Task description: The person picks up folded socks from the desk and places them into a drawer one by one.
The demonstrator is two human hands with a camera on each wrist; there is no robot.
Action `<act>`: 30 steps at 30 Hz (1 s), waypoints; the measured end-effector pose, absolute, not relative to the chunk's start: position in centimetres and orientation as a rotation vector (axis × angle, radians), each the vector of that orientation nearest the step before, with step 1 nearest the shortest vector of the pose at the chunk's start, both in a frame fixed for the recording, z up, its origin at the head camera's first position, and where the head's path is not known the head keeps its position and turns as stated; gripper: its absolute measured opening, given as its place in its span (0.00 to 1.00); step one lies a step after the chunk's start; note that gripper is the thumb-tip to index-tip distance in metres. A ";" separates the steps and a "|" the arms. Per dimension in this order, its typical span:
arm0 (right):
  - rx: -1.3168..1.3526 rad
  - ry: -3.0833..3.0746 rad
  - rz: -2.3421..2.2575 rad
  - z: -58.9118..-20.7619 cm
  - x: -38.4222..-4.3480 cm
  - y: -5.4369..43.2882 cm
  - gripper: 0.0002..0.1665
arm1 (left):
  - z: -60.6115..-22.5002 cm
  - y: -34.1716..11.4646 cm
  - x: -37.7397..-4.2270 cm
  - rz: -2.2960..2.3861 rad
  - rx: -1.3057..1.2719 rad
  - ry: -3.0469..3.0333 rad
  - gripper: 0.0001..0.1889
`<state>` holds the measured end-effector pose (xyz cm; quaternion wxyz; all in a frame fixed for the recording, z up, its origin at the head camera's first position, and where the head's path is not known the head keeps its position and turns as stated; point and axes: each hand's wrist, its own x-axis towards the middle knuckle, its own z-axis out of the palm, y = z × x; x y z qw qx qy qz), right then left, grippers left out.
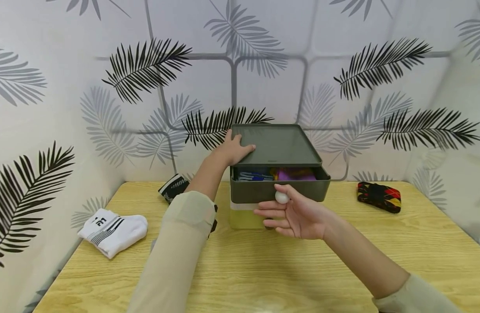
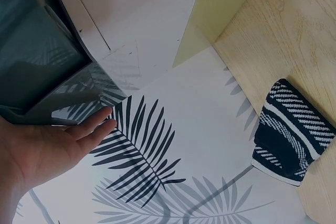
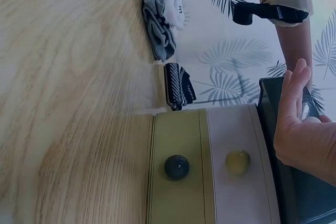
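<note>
A small drawer cabinet has a dark grey-green top panel [image 1: 276, 143]. Its dark top drawer [image 1: 247, 191] stands partly pulled out, with folded blue-and-white patterned fabric [image 1: 255, 176] and purple fabric [image 1: 296, 174] inside. My left hand [image 1: 233, 152] rests on the cabinet's upper left edge, fingers spread. At the drawer's front, my right hand [image 1: 298, 215] has its fingers straight, with the white knob [image 1: 281, 197] between thumb and index finger. Whether they press on the knob is unclear. Below are a white drawer [image 3: 239, 195] with a yellow knob [image 3: 238, 162] and a yellow-green drawer [image 3: 181, 203] with a dark knob [image 3: 177, 167].
On the wooden table [image 1: 302, 269], a white sock bundle [image 1: 112, 230] lies at the left and a black-and-white one [image 2: 291, 135] beside the cabinet. A grey bundle [image 3: 157, 22] is mostly hidden by my left arm in the head view. A black-red-yellow bundle [image 1: 379, 197] lies right.
</note>
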<state>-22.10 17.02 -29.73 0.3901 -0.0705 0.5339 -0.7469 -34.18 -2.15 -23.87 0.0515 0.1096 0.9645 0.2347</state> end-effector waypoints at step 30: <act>-0.069 1.239 -2.034 -29.6 -26.2 16.3 0.32 | -24.2 -2.2 -34.5 0.734 0.343 2.940 0.37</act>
